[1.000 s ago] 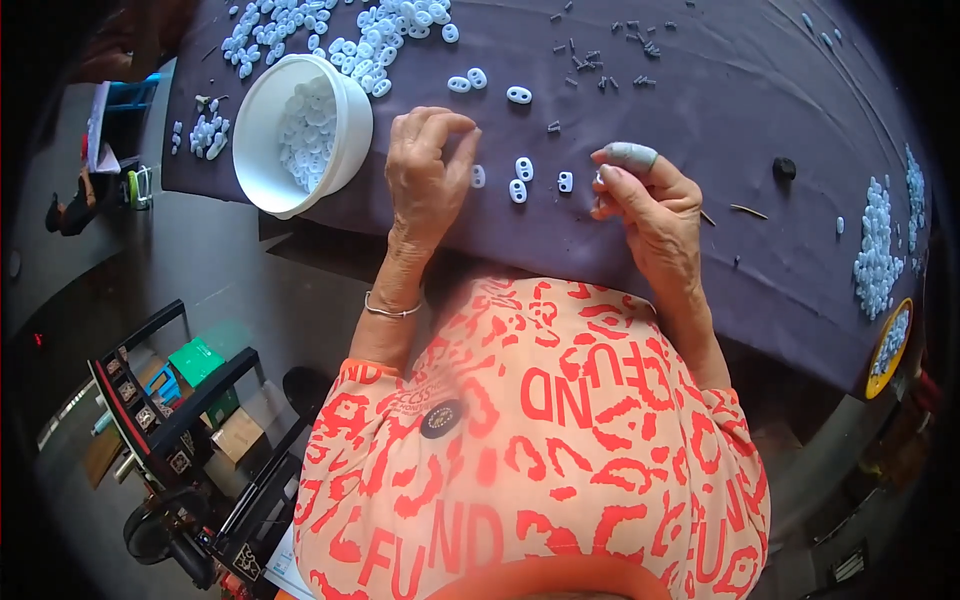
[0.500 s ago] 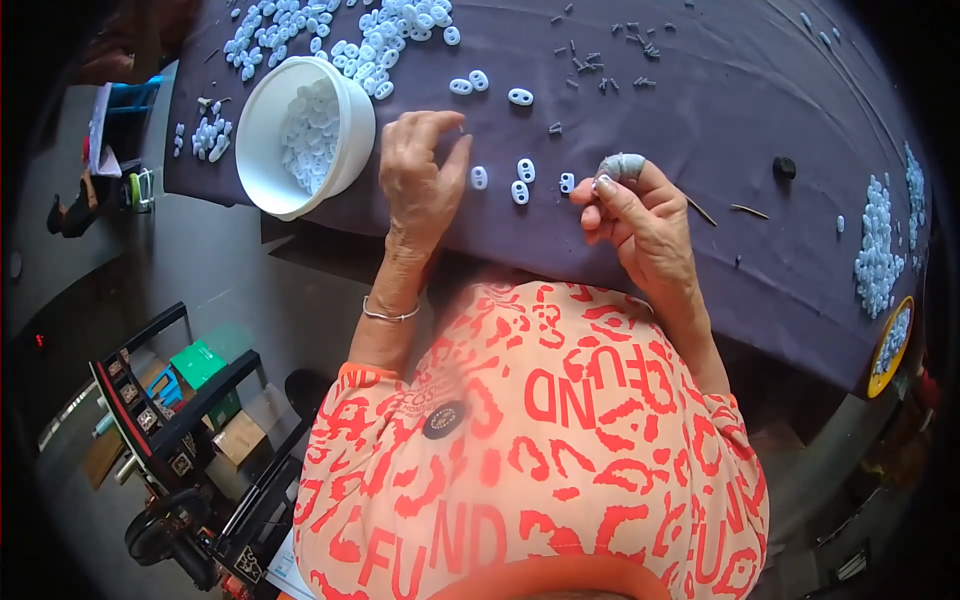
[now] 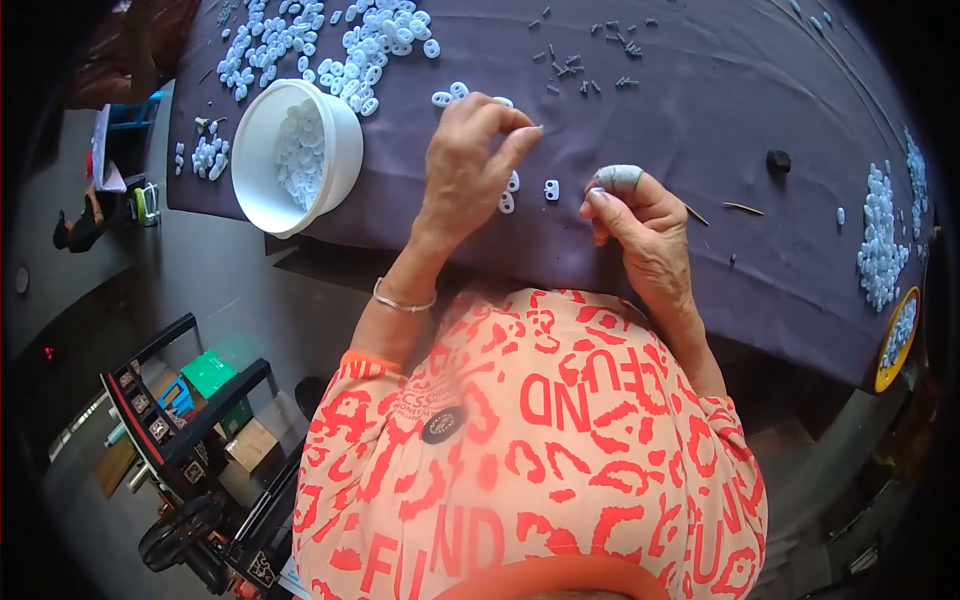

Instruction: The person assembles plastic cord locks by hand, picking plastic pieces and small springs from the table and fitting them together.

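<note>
Counter (image 3: 720,80) draped in dark purple cloth, seen from above. The left hand (image 3: 468,165) hovers over the cloth with thumb and forefinger pinched together at their tips; whether a part sits between them cannot be told. At 4 o'clock of this hand, just beside it, lie small white plastic pieces (image 3: 512,192), with a single white piece (image 3: 551,189) a little further toward 3 o'clock. The right hand (image 3: 640,225) rests at 3 o'clock of that piece, fingers curled inward, its forefinger capped by a grey finger cot (image 3: 620,177); nothing visible is clamped in it. A white bowl (image 3: 290,155) holding more white pieces stands at 9 o'clock of the left hand, near the counter's edge. A loose heap of white pieces (image 3: 370,40) lies at 12 o'clock of the bowl. Small dark pins (image 3: 585,62) are scattered at 1 o'clock of the left hand.
</note>
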### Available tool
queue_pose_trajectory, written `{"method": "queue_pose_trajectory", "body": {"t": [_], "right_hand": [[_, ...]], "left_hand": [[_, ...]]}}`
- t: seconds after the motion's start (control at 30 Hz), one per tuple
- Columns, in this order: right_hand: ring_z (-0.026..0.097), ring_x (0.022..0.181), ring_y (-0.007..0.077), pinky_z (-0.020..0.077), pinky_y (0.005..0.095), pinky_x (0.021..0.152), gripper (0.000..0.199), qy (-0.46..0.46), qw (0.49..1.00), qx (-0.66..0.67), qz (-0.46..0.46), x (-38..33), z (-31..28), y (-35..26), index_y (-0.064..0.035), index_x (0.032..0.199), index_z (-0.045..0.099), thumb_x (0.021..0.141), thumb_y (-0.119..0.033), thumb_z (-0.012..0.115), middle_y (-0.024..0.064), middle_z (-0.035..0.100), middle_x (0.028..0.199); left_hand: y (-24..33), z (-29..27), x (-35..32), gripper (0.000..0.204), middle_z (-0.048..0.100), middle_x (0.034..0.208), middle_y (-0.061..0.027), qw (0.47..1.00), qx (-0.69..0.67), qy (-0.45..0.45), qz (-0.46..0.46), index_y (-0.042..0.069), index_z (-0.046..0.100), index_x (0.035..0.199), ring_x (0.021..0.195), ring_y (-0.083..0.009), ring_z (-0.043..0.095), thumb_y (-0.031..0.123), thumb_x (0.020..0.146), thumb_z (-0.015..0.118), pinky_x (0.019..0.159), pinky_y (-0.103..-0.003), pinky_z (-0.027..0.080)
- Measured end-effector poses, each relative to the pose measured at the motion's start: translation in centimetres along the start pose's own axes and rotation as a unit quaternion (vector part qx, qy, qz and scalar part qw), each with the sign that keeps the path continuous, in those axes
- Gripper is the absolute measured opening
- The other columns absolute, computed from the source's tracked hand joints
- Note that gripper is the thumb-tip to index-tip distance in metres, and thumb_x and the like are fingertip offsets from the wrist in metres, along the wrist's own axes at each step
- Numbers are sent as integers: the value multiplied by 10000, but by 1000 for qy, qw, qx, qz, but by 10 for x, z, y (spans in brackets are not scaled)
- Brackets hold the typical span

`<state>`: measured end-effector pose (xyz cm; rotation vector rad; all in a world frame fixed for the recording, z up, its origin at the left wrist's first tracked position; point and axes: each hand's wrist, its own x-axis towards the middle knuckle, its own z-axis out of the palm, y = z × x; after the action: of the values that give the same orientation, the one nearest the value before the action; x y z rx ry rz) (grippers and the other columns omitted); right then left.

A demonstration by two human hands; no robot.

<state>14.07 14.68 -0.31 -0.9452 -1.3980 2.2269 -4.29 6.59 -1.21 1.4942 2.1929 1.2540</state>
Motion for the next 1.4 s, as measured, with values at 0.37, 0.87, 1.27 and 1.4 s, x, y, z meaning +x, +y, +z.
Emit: {"method": "queue_pose_trajectory", "body": {"t": [0.37,0.87,1.27,1.4], "right_hand": [[528,624,55,432,188,565,134,6,1000,-14,-14,4,-2,-5,-3,964,613,860,-88,610,42,627,781],[535,609,61,429,186,543,137,20,1000,0,7,6,-2,-10,-4,964,599,848,-73,621,39,620,769],[567,642,73,454,189,561,149,-42,998,44,29,2,-3,-12,-14,1003,600,860,-55,599,60,641,794],[576,646,85,466,197,571,132,-57,995,66,57,-4,3,-18,-13,994,599,869,-52,584,74,644,794]], "left_hand": [[2,-10,-7,120,599,769,-76,997,14,63,-46,40,596,810,698,-239,581,8,723,673,641,-327,463],[6,10,17,143,604,775,-24,976,210,-42,31,77,652,758,759,-209,547,160,683,742,668,-328,447],[33,-6,-21,141,650,806,-45,882,-368,-39,-291,22,601,893,709,-93,616,38,783,688,587,-198,479],[44,-11,-38,180,649,816,-52,862,-389,-27,-325,27,600,914,758,-108,627,14,764,699,608,-207,493]]}}
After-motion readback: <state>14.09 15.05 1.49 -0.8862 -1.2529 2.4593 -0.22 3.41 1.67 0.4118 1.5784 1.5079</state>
